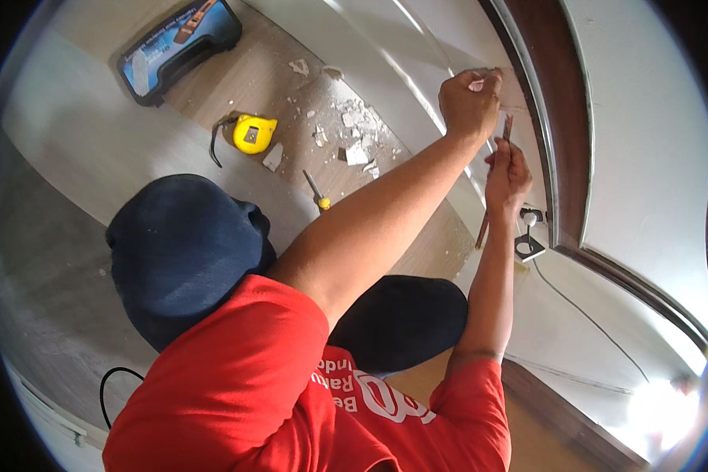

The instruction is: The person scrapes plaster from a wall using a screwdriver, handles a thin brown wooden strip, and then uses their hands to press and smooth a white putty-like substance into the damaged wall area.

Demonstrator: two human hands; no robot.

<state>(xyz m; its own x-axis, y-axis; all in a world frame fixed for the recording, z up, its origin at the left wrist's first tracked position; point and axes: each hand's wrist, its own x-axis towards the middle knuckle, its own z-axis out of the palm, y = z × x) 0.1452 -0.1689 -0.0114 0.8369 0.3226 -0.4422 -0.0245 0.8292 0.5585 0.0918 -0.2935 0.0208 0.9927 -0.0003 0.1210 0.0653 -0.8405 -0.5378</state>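
Note:
My left hand (468, 102) is closed, its knuckles up against the pale wall under the dark wooden frame. Its curled fingers hide whatever is between them. Just below, my right hand (509, 175) grips a thin brown stick-like tool (509, 128), whose tip points up towards the left hand. What seems to be its lower end shows below the right hand; its exact kind is unclear. On the floor left of my forearm lies a screwdriver (316, 189) with a yellow handle, partly covered by the arm. Broken white plaster pieces (356, 152) lie scattered beyond it.
A yellow tape measure (253, 134) with a black strap rests on the wood-look floor. Farther back lies a blue and black case (179, 49). By my right wrist a square wall fitting (529, 247) hangs loose with a cable. A bright lamp (662, 413) glares lower right.

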